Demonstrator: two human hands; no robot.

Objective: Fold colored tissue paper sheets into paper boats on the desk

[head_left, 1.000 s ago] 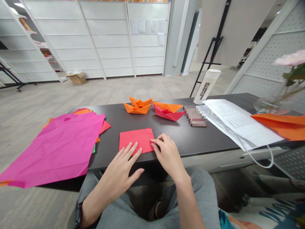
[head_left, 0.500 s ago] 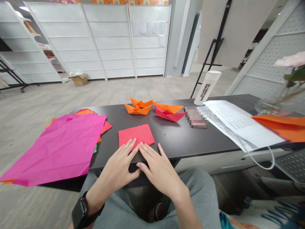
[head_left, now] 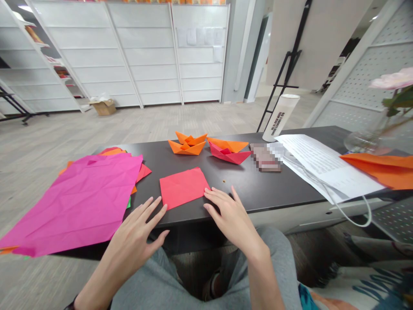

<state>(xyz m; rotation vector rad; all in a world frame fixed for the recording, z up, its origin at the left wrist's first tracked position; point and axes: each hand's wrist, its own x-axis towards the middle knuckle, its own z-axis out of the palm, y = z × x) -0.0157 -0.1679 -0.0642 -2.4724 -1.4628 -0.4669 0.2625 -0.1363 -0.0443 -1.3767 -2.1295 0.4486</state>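
Note:
A folded red paper square (head_left: 183, 187) lies flat near the front edge of the dark table (head_left: 258, 189). My left hand (head_left: 138, 230) hovers open at the paper's lower left corner, fingers stretched toward it. My right hand (head_left: 227, 211) rests open at the paper's right corner, fingertips just touching its edge. Behind the paper stand two orange paper boats (head_left: 187, 144) and a red-and-orange paper boat (head_left: 227, 151).
A large pink sheet (head_left: 77, 198) on a stack of coloured sheets covers the table's left end. To the right lie a blurred flat object (head_left: 265, 157), printed white papers (head_left: 322, 165), a white cable (head_left: 355, 215), an orange sheet (head_left: 383, 170), a white tube (head_left: 280, 117) and a glass vase (head_left: 371, 137).
Both hands slid apart off the middle of the red paper: the left went down-left past its corner, the right out to its right corner. The paper shifted slightly.

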